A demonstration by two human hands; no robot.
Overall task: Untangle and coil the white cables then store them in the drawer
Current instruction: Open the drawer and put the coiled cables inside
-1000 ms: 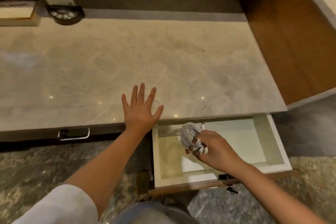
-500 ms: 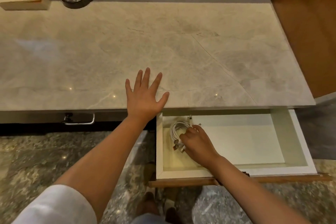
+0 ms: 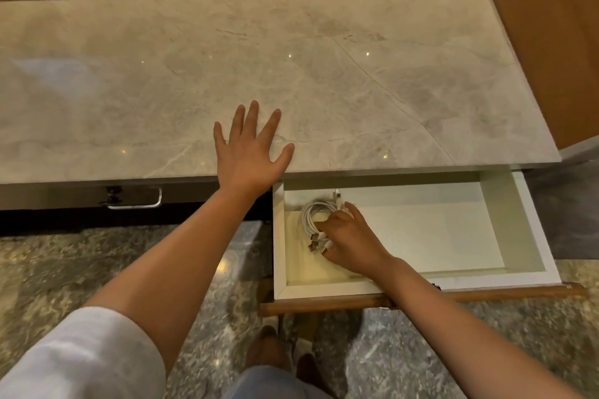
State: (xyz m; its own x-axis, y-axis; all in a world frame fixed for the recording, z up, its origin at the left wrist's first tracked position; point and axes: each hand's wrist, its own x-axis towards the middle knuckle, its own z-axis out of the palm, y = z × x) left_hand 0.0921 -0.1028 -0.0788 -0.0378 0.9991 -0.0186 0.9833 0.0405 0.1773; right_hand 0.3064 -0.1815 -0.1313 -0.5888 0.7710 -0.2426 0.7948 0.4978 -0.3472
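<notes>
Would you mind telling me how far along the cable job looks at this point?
Done: the white cables are coiled and lying in the open drawer. In hand: the right hand is on the bundle's plug ends; the left hand rests flat on the countertop. Left: let go, shut the drawer.

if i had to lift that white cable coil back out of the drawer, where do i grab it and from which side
Probably best to grip the bundled strands at the coil's near side, where the connector ends gather, coming straight down from above. The coil lies flat in the drawer's left end, close to the left wall, so a sideways approach looks cramped. The right hand already rests there; the left hand lies flat on the countertop.
</notes>
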